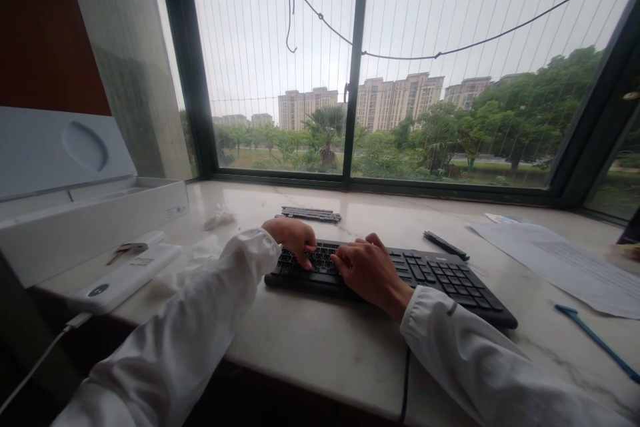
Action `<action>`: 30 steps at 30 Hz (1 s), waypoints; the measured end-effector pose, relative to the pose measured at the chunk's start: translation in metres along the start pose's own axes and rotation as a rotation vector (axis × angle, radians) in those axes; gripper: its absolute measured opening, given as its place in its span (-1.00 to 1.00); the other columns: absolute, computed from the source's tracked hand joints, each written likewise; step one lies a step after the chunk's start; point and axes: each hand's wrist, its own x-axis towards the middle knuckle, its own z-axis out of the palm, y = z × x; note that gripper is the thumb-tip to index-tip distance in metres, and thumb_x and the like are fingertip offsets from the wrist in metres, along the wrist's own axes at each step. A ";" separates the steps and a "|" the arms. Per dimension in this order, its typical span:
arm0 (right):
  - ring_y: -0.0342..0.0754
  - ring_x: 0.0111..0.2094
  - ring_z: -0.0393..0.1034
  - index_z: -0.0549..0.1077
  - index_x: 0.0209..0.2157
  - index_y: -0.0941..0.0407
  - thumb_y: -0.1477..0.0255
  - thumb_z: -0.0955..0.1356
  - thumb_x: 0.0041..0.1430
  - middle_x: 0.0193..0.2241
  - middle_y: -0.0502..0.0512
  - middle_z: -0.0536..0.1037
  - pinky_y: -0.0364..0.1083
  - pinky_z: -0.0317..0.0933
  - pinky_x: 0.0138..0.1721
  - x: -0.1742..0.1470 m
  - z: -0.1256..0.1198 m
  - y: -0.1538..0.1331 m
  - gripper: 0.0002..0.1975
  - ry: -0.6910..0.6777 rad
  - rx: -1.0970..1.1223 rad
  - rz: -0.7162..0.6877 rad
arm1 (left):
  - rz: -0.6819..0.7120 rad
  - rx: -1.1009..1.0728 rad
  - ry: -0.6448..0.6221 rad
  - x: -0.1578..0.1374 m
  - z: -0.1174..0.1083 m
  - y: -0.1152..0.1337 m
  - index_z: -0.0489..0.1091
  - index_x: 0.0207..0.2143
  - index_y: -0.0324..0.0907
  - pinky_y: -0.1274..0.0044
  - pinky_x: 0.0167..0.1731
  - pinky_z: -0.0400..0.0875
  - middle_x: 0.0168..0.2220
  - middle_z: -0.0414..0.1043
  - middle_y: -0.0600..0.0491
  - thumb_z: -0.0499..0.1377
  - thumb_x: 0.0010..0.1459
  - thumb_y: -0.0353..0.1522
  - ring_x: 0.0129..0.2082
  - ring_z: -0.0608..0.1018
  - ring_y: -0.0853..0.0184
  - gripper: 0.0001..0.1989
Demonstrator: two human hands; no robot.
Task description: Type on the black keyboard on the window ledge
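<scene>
Resting both hands on the keyboard (395, 277), holding nothing. Curling the left hand (294, 238) loosely, fingers bent down and touching keys at the left end. Lying the right hand (367, 270) palm-down just beside it, fingers half open and spread over the middle keys, fingertips nearly meeting those of the left. Covering both arms down to the wrists in white sleeves (200, 320).

Sitting black and slightly angled on the pale marble desk (320, 340), near its front edge, with a dark cable (405, 380) dropping off the edge below the right wrist.

Lying just behind the keyboard: a dark flat strip (311, 215), and to the right a black pen (446, 245). Spreading farther right, papers (565, 267) and a blue cord (595, 340). Sitting to the left, a white power bank (125, 278) with a key (125, 251) on it, beside an open white box (90, 220). Crumpling near the box, a tissue (219, 218). Filling the background, a window (400, 60) showing trees and buildings.
</scene>
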 end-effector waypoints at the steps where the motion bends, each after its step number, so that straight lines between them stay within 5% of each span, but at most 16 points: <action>1: -0.10 -0.38 0.40 0.50 -0.49 0.08 0.30 0.25 0.30 -0.45 0.00 0.60 -0.03 -0.08 -0.15 0.000 0.000 0.000 -0.67 0.004 0.003 -0.001 | -0.005 0.017 0.013 0.000 0.001 0.001 0.07 -0.67 -0.15 0.52 -0.51 -0.05 -0.74 0.00 0.26 0.35 -0.27 -0.22 -0.60 0.09 0.45 -0.55; 14: -0.09 -0.38 0.40 0.50 -0.48 0.08 0.30 0.26 0.30 -0.45 0.01 0.61 -0.02 -0.09 -0.13 0.000 0.001 0.001 -0.67 0.014 0.019 0.008 | 0.014 -0.061 0.031 -0.003 0.012 -0.024 0.00 -0.62 -0.13 0.51 -0.52 -0.10 -0.69 -0.06 0.25 0.28 -0.18 -0.06 -0.58 0.03 0.45 -0.49; 23: -0.09 -0.36 0.41 0.51 -0.48 0.08 0.30 0.24 0.31 -0.44 0.03 0.60 -0.03 -0.08 -0.11 0.000 -0.001 0.001 -0.66 -0.017 0.000 0.022 | 0.157 -0.129 0.055 -0.006 0.016 -0.035 -0.02 -0.59 -0.14 0.52 -0.54 -0.10 -0.65 -0.10 0.24 0.27 -0.10 -0.02 -0.57 0.01 0.46 -0.45; 26: -0.09 -0.35 0.40 0.51 -0.46 0.09 0.29 0.23 0.32 -0.44 0.05 0.60 -0.02 -0.07 -0.10 -0.001 -0.002 0.001 -0.65 -0.021 0.004 0.013 | 0.205 -0.244 0.162 -0.002 0.016 -0.045 -0.05 -0.59 -0.14 0.53 -0.54 -0.10 -0.63 -0.13 0.24 0.25 -0.09 0.01 -0.56 -0.02 0.47 -0.42; 30: -0.08 -0.35 0.39 0.51 -0.45 0.10 0.29 0.22 0.34 -0.43 0.05 0.60 0.00 -0.06 -0.09 -0.001 -0.003 0.000 -0.64 -0.018 0.025 0.006 | 0.119 -0.321 0.470 0.010 0.020 -0.064 -0.08 -0.60 -0.13 0.55 -0.54 -0.07 -0.63 -0.15 0.24 0.22 -0.09 0.07 -0.56 -0.01 0.47 -0.39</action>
